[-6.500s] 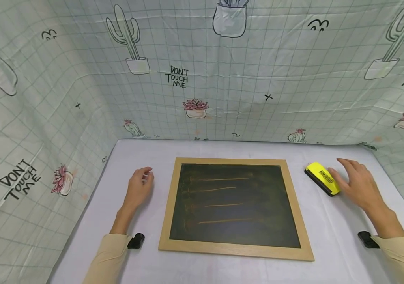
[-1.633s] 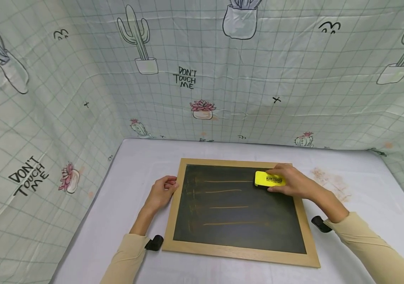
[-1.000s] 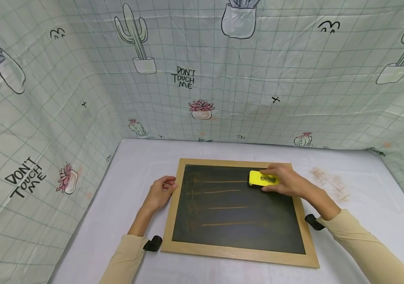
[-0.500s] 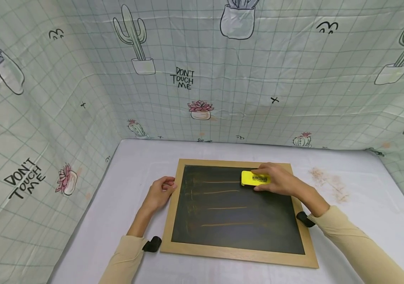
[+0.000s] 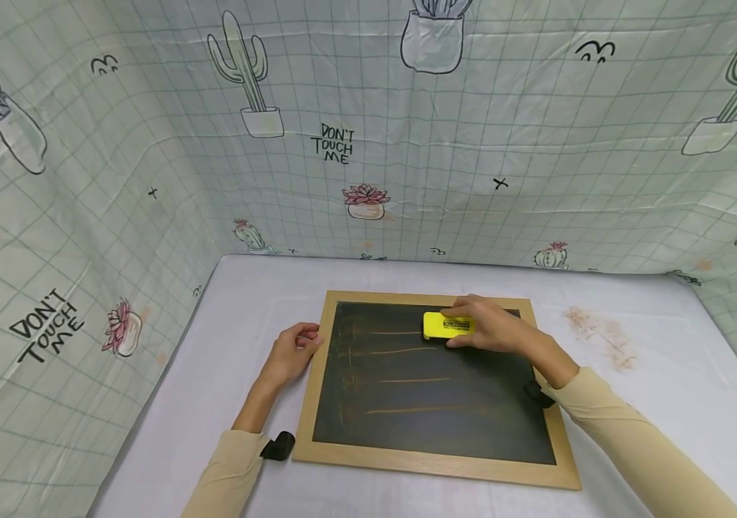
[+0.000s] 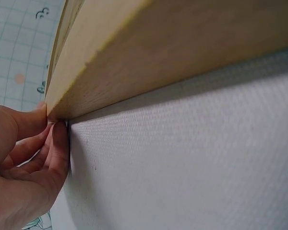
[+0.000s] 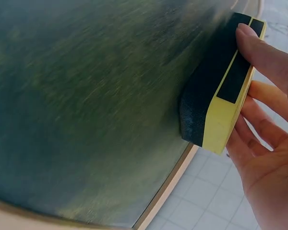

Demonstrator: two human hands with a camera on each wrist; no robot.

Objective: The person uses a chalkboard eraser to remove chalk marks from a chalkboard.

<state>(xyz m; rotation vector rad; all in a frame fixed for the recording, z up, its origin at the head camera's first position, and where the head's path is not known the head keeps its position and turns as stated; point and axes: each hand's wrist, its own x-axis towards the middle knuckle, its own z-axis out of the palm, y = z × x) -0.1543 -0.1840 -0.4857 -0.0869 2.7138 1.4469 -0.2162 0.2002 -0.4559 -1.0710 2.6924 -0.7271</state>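
In the head view a chalkboard (image 5: 433, 432) with a light wooden frame lies flat on the table. Several thin orange chalk lines (image 5: 415, 411) run across its dark face. My right hand (image 5: 488, 327) grips a yellow board eraser (image 5: 446, 325) by its sides, thumb toward me, its black felt against the board at the right end of the top line. The right wrist view shows the felt side (image 7: 201, 100) on the smudged surface. My left hand (image 5: 292, 352) pinches the frame's left edge; in the left wrist view, thumb and fingertips meet the wooden edge (image 6: 62, 98).
A white cloth covers the table (image 5: 252, 288). Orange chalk dust (image 5: 602, 334) marks it right of the board. Behind and beside stands a grid-patterned curtain (image 5: 433, 144) with cactus drawings. Black wrist cameras (image 5: 278, 446) sit at both cuffs.
The right hand has taken the eraser from the table onto the board and slid it left; the top line is shorter on its right. The left hand has moved to the frame.
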